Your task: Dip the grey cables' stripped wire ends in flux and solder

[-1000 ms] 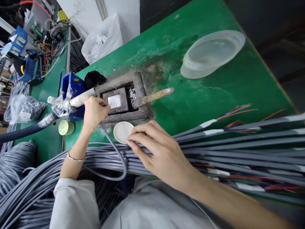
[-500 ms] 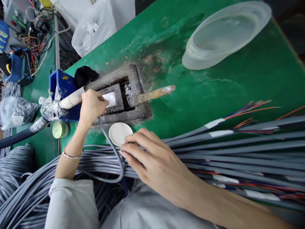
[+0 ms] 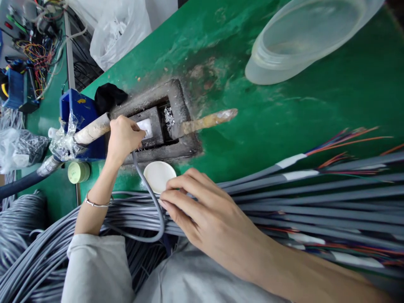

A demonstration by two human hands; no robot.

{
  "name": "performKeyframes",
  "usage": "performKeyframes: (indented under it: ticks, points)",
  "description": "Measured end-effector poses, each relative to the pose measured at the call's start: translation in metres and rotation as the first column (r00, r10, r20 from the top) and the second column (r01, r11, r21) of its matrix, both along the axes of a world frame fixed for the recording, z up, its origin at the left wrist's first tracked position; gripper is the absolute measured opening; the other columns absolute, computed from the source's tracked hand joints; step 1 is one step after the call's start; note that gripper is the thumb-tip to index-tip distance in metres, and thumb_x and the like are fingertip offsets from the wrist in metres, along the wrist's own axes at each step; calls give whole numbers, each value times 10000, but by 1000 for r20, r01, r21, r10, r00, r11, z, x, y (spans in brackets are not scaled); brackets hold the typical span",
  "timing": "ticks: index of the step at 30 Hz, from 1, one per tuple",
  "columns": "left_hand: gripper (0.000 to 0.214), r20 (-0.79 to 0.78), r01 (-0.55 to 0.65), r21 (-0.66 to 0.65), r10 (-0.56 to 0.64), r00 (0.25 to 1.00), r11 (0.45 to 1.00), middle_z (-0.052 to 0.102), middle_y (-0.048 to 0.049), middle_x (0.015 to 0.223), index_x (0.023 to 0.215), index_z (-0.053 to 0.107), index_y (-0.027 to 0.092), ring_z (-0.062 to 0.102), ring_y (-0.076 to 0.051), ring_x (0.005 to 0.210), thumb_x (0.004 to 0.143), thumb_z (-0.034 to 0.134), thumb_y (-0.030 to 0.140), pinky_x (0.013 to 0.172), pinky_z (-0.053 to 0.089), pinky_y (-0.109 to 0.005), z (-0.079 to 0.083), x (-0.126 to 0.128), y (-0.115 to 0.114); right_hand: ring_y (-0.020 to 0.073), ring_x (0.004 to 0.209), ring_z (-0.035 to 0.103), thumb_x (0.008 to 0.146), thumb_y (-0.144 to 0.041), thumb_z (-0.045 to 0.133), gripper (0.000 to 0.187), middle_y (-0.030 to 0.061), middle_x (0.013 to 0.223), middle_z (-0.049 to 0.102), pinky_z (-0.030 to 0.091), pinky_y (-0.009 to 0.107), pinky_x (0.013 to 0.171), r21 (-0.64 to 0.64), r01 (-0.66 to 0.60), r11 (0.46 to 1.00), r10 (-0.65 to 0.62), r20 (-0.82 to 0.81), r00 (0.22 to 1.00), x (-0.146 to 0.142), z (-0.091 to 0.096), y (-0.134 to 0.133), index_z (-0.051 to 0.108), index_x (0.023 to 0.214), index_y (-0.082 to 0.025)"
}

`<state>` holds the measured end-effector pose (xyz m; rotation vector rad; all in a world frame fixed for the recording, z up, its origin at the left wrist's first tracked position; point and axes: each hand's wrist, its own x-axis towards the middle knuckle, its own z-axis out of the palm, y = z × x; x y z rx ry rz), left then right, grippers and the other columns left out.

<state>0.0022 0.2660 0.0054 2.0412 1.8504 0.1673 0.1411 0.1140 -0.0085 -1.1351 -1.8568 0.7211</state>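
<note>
My left hand (image 3: 123,136) is closed around the end of a grey cable (image 3: 148,191), at the near side of a dark rectangular pot (image 3: 153,112) set into the green table. Fine wire strands show under its fingers; their tips are hard to make out. Right beside those fingertips lies a bright silvery surface (image 3: 145,126) inside the pot. From the hand the cable loops down toward me. My right hand (image 3: 202,208) hovers or rests over the grey cable bundle (image 3: 132,212), fingers loosely bent and slightly apart, thumb mostly hidden. Near its fingertips sits a round cream dish (image 3: 159,176).
A taped stick (image 3: 210,121) lies across the pot's right rim. Left of the pot are a suction pipe (image 3: 91,130), a blue holder (image 3: 74,105) and a green round tin (image 3: 78,172). A translucent tub (image 3: 303,46) stands far right. Stripped cables with coloured wires (image 3: 344,145) fan out right.
The view has shifted slightly, so the tub and the stripped cables sit further right. My left hand stays at the pot with the cable; my right hand keeps its pose.
</note>
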Motion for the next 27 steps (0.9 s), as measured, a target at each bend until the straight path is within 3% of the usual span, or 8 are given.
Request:
performKeyframes:
  ticks: [6, 13, 27]
  points:
    - [160, 238, -36, 70, 18, 971, 997, 534, 13, 375, 546, 626, 126, 459, -80, 315, 697, 605, 173, 383, 390, -192, 30, -6, -34, 190, 766, 517, 863, -108, 507, 150, 68, 780, 603, 484, 337, 694, 47, 33, 998, -31, -28, 999, -2, 1, 1, 626, 778, -137]
    - [214, 604, -191, 106, 90, 792, 976, 500, 43, 340, 576, 640, 121, 405, -50, 255, 720, 668, 276, 271, 290, -151, 55, -15, -97, 186, 725, 530, 841, -85, 515, 142, 65, 741, 614, 484, 315, 645, 205, 69, 976, -57, -67, 996, -7, -4, 3, 619, 756, -132]
    - [243, 744, -313, 161, 94, 662, 936, 492, 37, 343, 579, 650, 111, 397, -49, 239, 697, 710, 315, 249, 278, -143, 69, -25, -182, 184, 720, 574, 809, -129, 571, 118, 49, 714, 640, 491, 296, 660, 300, 135, 944, -121, -66, 990, -10, -13, 8, 638, 715, -151]
